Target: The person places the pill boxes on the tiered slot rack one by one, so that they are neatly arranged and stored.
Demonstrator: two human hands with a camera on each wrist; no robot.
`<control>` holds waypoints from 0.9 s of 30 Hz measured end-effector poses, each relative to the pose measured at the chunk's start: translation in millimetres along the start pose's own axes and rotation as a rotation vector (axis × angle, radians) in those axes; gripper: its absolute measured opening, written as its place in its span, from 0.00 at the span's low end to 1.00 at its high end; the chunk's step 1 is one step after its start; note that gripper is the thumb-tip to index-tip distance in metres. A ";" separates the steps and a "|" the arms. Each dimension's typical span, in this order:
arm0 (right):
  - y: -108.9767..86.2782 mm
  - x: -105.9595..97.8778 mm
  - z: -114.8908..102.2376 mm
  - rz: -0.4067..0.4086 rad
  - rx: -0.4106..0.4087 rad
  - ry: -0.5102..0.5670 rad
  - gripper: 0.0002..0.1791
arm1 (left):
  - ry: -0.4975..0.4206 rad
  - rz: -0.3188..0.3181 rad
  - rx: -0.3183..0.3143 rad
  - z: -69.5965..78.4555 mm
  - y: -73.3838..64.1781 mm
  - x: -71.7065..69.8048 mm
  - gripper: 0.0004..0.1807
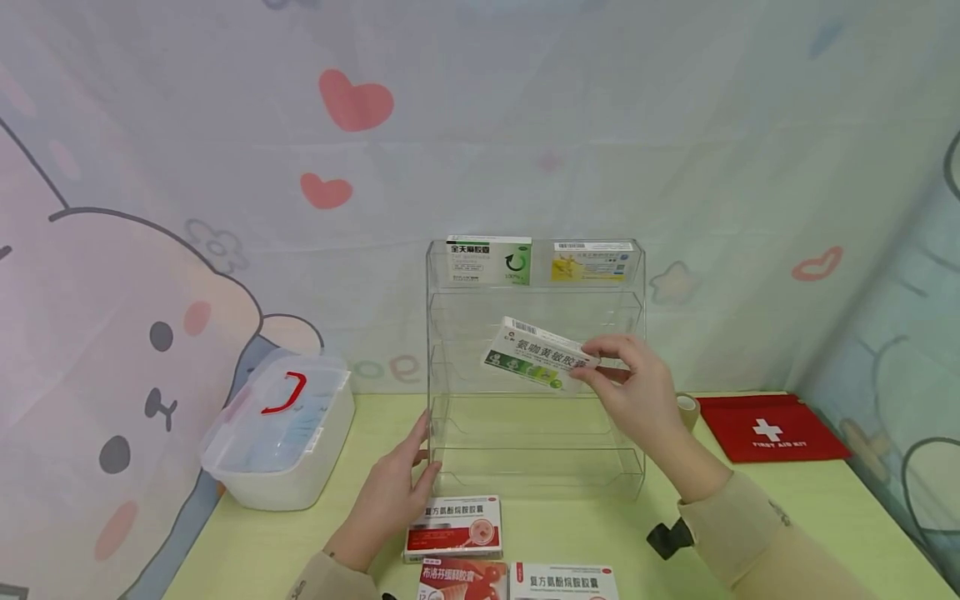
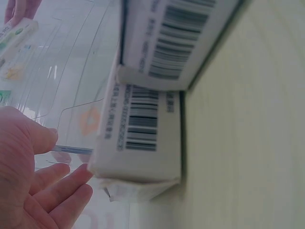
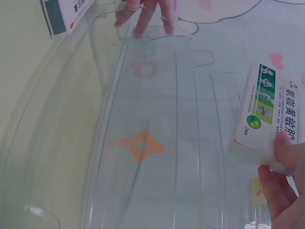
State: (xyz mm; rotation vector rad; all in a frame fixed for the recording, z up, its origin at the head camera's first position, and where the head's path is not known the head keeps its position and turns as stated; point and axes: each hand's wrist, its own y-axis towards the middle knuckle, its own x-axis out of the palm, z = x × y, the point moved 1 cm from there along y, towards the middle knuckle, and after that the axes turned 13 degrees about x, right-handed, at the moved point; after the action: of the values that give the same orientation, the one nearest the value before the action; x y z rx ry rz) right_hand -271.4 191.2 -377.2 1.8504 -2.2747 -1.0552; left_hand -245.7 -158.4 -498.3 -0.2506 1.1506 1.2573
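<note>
Aloft, white-green box, one end pinched by right hand, left hand gripping rack

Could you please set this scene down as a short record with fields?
Right hand: pinches a green-and-white box, tilted, before the rack
Left hand: grips the side edge of the clear rack
Top tier: green-fronted box, yellow-marked box
Table, near front: three red-and-white boxes
Left of rack: lidded white container
Right of rack: red first aid pouch
</note>
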 end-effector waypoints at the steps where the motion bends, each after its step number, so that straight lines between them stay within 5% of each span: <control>1: 2.3 0.2 -2.4 0.008 0.001 -0.008 0.18 | 0.000 0.000 0.001 -0.1 0.3 0.2 0.48; 27: 71.8 30.5 -35.8 0.069 -0.043 -0.041 0.15 | -0.006 -0.004 0.000 1.7 0.3 -1.3 0.48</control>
State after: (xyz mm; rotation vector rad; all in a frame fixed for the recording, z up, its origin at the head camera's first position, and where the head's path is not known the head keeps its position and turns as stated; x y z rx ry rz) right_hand -327.0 152.1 -324.7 1.7371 -2.3009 -1.1324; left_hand -244.8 -157.9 -496.4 -0.2484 1.1451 1.2539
